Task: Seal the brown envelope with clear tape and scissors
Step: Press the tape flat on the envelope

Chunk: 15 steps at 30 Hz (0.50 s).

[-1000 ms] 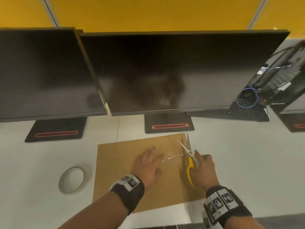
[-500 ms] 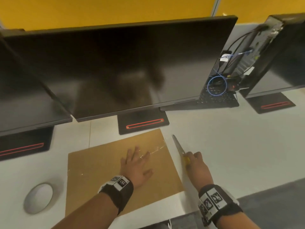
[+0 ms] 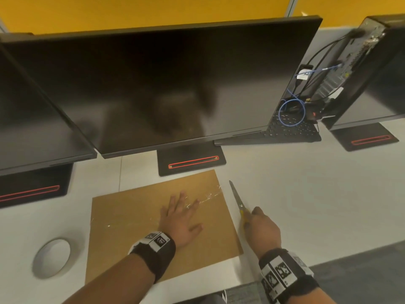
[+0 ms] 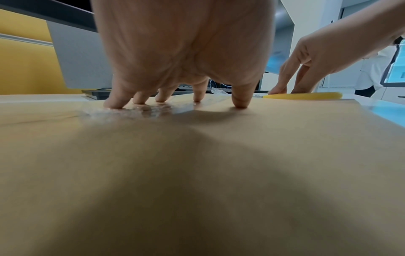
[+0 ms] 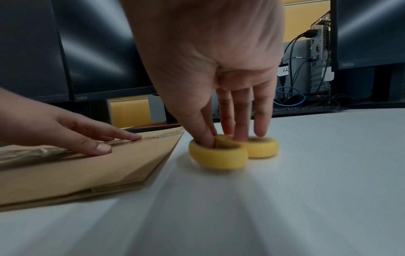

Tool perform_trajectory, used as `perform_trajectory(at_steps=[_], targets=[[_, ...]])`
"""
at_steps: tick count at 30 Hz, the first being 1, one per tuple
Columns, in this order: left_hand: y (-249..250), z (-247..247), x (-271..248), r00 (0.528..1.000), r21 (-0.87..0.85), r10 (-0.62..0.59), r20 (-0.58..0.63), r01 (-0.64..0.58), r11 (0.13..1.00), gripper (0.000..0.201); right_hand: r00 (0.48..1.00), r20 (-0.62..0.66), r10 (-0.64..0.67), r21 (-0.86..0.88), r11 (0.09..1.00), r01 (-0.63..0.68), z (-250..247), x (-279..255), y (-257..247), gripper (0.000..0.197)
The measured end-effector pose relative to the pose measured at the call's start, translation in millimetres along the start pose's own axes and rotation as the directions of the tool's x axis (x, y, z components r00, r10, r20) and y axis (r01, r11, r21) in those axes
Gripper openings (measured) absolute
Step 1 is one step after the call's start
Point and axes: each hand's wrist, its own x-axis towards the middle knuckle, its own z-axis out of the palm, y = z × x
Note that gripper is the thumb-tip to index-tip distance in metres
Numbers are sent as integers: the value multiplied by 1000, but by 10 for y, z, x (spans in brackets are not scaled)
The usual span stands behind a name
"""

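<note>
The brown envelope (image 3: 131, 218) lies flat on the white desk. My left hand (image 3: 186, 207) is spread flat on its right half, fingertips pressing a wrinkled strip of clear tape (image 3: 209, 197) near the far right corner. In the left wrist view the fingers (image 4: 118, 104) bear down on the tape (image 4: 153, 110). The yellow-handled scissors (image 3: 237, 201) lie on the desk just right of the envelope, blades closed and pointing away. My right hand (image 3: 252, 216) holds them, with thumb and fingers in the yellow loops (image 5: 219, 159). The clear tape roll (image 3: 52, 257) sits left of the envelope.
Three dark monitors (image 3: 175, 84) on stands (image 3: 190, 163) line the back. A black keyboard (image 3: 289, 132) and an open computer case (image 3: 350, 69) with cables stand at the back right. The desk's front edge (image 3: 328, 257) runs close behind my right wrist.
My right hand carried the scissors off the envelope onto the desk at its right, and the blades closed. My left hand stayed pressing the tape. The head view swung right.
</note>
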Motion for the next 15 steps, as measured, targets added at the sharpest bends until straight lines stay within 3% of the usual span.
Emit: perform_trajectory(at_steps=[9,13,15], targets=[[-31,-41,-18,1000,14,15,12,-16,1000,69,998,-67,-16,-138,990,7,-22,143,-72,35],[-144,-63,-110,1000,35,29,-10,-29,999,65,950,-195,-245,-136,966,221,-60,217,-295,19],[-234,-55,-194,1000,65,25,11,-25,998,65,881,-193,-432,-182,898,400,14,234,-496,31]])
